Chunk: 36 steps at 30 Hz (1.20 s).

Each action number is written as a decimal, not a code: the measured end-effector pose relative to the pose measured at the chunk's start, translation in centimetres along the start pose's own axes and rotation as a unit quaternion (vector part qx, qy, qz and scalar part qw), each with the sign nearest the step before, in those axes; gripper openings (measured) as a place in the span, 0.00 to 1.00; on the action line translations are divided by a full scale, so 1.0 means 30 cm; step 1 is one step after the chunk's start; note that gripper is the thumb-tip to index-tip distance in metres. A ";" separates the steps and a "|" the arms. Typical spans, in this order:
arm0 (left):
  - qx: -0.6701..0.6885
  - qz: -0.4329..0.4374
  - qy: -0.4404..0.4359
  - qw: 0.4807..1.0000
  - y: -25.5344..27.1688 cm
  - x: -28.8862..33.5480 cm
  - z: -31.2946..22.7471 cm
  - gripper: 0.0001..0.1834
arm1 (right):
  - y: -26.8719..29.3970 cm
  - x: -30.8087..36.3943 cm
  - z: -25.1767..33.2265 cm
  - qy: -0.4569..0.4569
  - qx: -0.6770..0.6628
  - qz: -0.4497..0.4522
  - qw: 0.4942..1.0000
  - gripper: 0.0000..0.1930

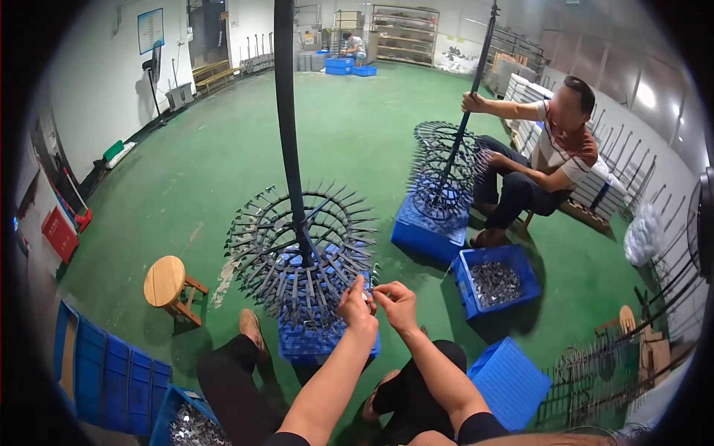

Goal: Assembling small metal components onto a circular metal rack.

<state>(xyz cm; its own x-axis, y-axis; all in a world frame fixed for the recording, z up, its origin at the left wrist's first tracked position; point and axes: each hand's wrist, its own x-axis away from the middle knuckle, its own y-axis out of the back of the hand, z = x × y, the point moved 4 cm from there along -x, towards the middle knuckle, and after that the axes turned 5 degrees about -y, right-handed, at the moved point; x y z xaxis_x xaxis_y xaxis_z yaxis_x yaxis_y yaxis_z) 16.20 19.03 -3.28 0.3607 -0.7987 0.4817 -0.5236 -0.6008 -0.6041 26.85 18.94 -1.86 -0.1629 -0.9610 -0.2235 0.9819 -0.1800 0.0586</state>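
Note:
In front of me stands a round dark rack (303,249) with several tiers of outward-pointing prongs around a tall black pole (285,104). Its foot is at a blue crate (327,348). My left hand (358,305) is closed at the rack's right edge, with a small shiny metal piece (365,296) showing at its fingers. Beside it, my right hand (399,303) pinches with thumb and forefinger close to the prongs; what it grips is too small to make out. Some small metal pieces hang on prongs at the rack's far left.
Ahead on the right, a seated person (565,141) holds a similar rack (446,167) on a blue crate (428,230). A blue bin of metal pieces (497,282) stands near it. Around me are a wooden stool (165,282), another bin (186,420) and an overturned blue crate (512,380).

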 end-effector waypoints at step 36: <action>0.025 -0.012 -0.059 0.998 -0.006 -0.004 -0.001 0.09 | -0.014 0.000 0.014 -0.024 -0.026 0.033 0.999 0.05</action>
<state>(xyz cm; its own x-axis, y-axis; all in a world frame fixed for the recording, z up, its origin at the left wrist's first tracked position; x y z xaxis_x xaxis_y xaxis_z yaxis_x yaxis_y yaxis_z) 16.24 19.25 -3.21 0.4617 -0.7812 0.4201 -0.4763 -0.6179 -0.6255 26.41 18.93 -1.48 -0.1011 -0.9795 -0.1741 0.9942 -0.1061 0.0199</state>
